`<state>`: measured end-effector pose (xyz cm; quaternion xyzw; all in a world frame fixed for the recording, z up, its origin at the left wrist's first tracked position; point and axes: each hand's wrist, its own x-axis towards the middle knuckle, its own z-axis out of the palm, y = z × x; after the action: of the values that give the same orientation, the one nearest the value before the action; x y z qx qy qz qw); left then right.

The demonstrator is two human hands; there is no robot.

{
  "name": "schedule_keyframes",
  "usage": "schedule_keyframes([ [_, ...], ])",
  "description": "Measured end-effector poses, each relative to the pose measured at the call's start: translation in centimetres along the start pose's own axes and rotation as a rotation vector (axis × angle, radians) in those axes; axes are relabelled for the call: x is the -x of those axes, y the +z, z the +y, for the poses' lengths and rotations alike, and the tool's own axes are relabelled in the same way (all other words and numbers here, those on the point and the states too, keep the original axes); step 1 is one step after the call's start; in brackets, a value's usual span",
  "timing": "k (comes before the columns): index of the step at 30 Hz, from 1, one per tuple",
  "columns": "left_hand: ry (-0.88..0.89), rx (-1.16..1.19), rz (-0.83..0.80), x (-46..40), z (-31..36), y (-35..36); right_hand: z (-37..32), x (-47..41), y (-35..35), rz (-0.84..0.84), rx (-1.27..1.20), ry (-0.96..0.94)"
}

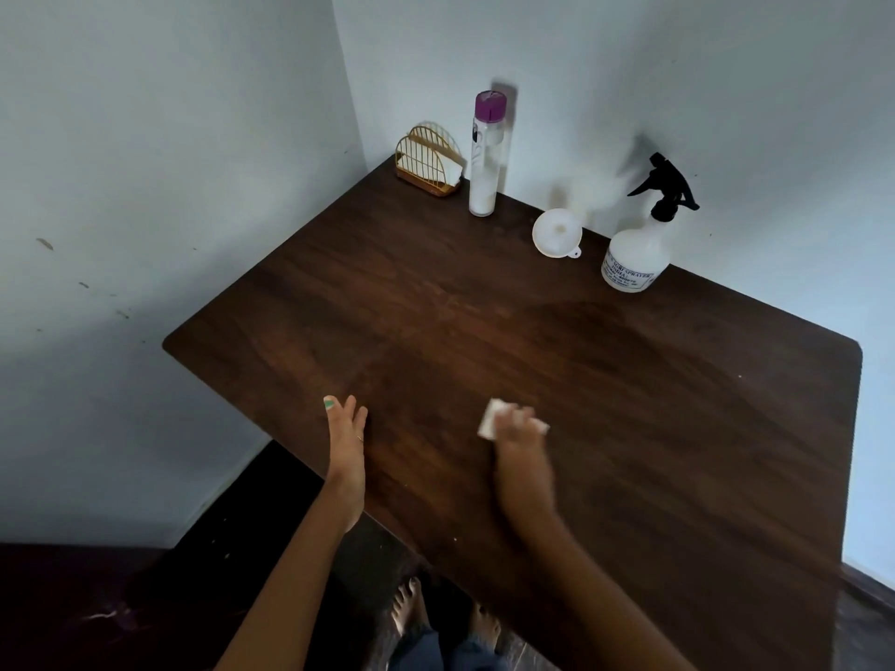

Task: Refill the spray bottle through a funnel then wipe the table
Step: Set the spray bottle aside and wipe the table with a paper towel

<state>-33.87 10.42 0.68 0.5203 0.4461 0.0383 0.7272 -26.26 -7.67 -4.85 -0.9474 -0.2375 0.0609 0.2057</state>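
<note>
Two bottles hold white; right hand pinches tissue, left fingers straight.

On the table I count one spray bottle, one funnel, one tall purple-capped bottle, one wire holder, and seemingly one blurred white tissue.

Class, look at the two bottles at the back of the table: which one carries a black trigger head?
The squat white spray bottle, standing right of the funnel. The other, a tall slim bottle beside the napkin holder, has a purple cap instead.
</note>
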Motion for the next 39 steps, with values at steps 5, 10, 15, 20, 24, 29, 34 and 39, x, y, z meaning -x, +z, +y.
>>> schedule_keyframes([
  [5, 0.031, 0.058, 0.049, -0.6, 0.0, -0.3, -8.8, 1.3, 2.2, -0.322, 0.283, -0.587],
  [10, 0.054, 0.068, 0.068, -0.4, 0.2, 0.2, -2.8, 5.7, 3.2, -0.359, 0.209, -0.84],
  [15, 0.062, 0.04, 0.051, -0.5, 0.3, 0.5, 7.5, 7.1, -2.7, -0.301, 0.105, -0.763],
  [20, 0.027, -0.009, 0.021, -0.7, -0.1, 0.6, 17.9, -0.5, -9.3, -0.138, 0.186, -0.155],
  [24, 0.041, -0.089, -0.012, -0.4, -0.7, 0.7, 18.5, -8.9, -10.7, -0.038, 0.229, 0.433],
  [29, 0.022, -0.141, -0.045, -0.4, -0.8, 1.0, 6.9, -15.9, -6.0, -0.011, 0.173, 0.362],
  [34, 0.024, -0.09, 0.048, -0.7, -0.6, 1.4, -4.4, -12.3, 1.7, -0.232, 0.187, -0.258],
  [39, 0.024, -0.067, 0.097, -3.0, -3.2, 0.3, -4.9, -6.7, 1.4, -0.444, 0.067, -0.707],
])
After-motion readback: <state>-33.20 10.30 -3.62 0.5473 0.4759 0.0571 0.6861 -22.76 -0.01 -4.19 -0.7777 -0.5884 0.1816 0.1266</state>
